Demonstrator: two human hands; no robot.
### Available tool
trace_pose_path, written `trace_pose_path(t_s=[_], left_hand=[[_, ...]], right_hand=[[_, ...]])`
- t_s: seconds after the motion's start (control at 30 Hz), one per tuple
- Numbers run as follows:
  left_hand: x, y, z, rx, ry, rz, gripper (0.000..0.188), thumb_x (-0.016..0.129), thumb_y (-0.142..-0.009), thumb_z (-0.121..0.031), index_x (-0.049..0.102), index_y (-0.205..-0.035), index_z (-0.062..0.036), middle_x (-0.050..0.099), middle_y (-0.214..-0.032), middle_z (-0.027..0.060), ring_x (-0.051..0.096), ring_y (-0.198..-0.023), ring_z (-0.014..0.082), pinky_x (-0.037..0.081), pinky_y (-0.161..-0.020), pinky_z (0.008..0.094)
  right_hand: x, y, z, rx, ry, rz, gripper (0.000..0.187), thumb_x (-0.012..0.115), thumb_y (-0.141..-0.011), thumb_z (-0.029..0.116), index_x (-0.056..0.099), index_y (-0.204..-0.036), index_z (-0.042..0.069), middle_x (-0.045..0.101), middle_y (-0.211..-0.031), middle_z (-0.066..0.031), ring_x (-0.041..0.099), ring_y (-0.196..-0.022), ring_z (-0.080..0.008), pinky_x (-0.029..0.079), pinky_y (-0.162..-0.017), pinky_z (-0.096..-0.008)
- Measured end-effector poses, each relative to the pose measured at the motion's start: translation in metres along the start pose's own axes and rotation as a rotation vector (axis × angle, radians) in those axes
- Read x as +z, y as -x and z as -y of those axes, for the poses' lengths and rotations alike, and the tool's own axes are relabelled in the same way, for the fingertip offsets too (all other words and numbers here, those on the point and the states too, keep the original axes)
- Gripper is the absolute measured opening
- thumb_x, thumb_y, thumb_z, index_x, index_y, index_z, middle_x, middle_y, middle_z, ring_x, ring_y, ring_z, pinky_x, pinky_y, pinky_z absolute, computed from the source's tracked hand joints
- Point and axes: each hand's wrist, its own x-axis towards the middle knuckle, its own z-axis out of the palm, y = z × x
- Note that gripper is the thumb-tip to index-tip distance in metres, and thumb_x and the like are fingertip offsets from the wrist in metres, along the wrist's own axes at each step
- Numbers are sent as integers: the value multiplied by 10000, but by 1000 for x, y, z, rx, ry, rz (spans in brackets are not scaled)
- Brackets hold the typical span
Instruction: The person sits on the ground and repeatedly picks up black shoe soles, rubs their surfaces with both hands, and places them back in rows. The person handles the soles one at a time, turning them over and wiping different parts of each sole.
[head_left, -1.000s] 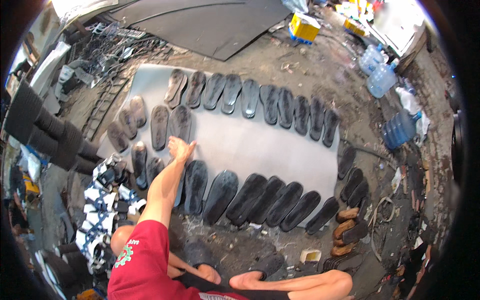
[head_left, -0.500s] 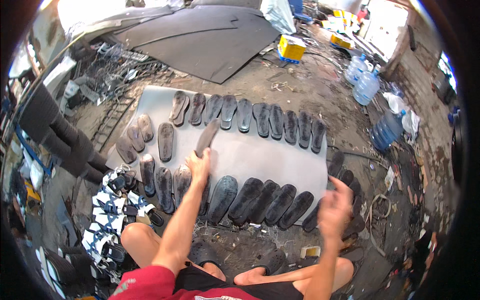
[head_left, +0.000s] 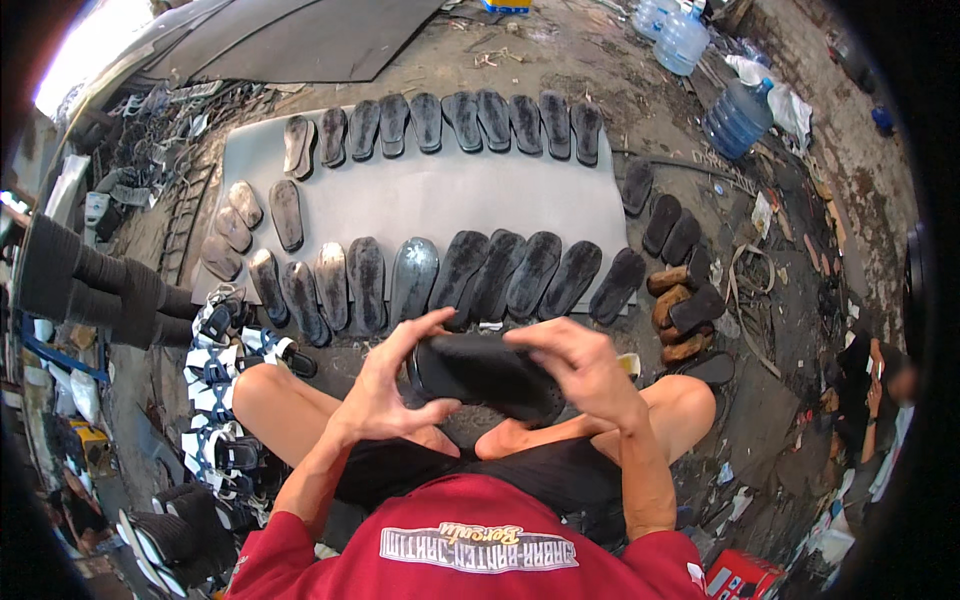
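Between my two hands, above my lap, is a black shoe sole lying nearly sideways. My left hand clasps its left end, thumb below and fingers over the top edge. The right end is in my right hand, whose fingers lie over the upper edge; its thumb is hidden. Just beyond is a row of dark, fuzzy-topped soles, among them a shiny grey one, along the near edge of a pale grey sheet. A second row of soles lines the sheet's far edge.
White-strapped sandals crowd beside my left knee. Soles are piled at the right, some with brown sides. Large blue water bottles stand at the far right. A dark flat sheet covers the ground at the back left.
My left hand has drawn back from over the grey sheet toward my lap with a sole. The right hand has come in from the right and taken the other end. The view has tilted down.
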Motion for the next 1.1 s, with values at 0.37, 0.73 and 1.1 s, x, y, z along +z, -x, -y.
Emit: trace_pose_path(t_s=[0.37, 0.73, 1.1], left_hand=[[26, -33, 11, 76, 1389, -337, 743, 564, -1026, -480, 329, -1693, -249, 598, -1288, 210, 629, -976, 296, 546, -838, 456], [22, -30, 4, 166, 1555, -408, 763, 570, -1055, -611, 349, -1668, -215, 586, -1215, 186, 593, -972, 280, 527, -839, 427], [47, -17, -32, 240, 1222, -444, 899, 583, -1047, -601, 175, -1704, -143, 573, -1488, 197, 636, -1318, 324, 546, -1119, 512]], right_hand=[[59, 32, -86, 14, -2042, -52, 499, 588, -1102, 385, 527, -1327, -56, 543, -1087, -138, 540, -867, -191, 455, -692, -306], [67, 9, 26, 185, -1436, -317, 808, 589, -1068, 541, 399, -1583, -52, 550, -1501, -292, 637, -1046, -274, 525, -880, -373], [93, 26, 101, -2, 29, -510, 675, 859, -791, 377, 750, -1376, 59, 475, -1286, -185, 563, -1085, -298, 491, -969, -407]])
